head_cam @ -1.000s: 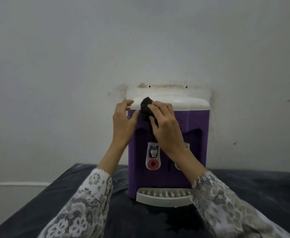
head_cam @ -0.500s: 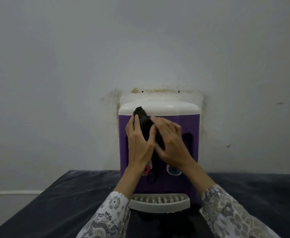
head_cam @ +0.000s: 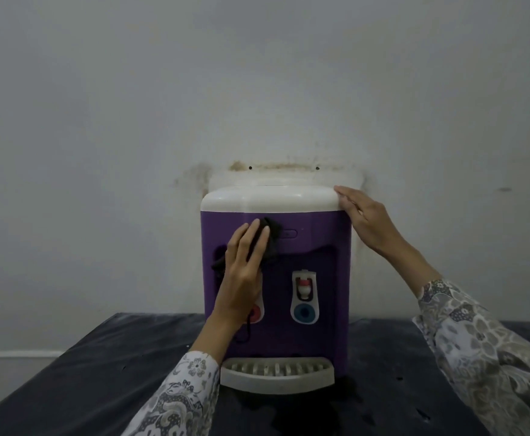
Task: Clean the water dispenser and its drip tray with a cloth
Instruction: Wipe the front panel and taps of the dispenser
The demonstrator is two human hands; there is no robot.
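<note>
While the purple water dispenser stands upright at the far side of a dark table, close against a stained wall, a black cloth is pressed flat to the upper left of its front panel by the left hand, whose fingers are held straight over the fabric (a loose tail of cloth hangs below the palm, across the red tap). The right hand is laid against the dispenser's upper right corner, fingers extended and touching the white lid. The blue tap is left uncovered. The white drip tray is seated at the near foot of the dispenser, untouched by either hand. Patterned sleeves are seen on both forearms.
</note>
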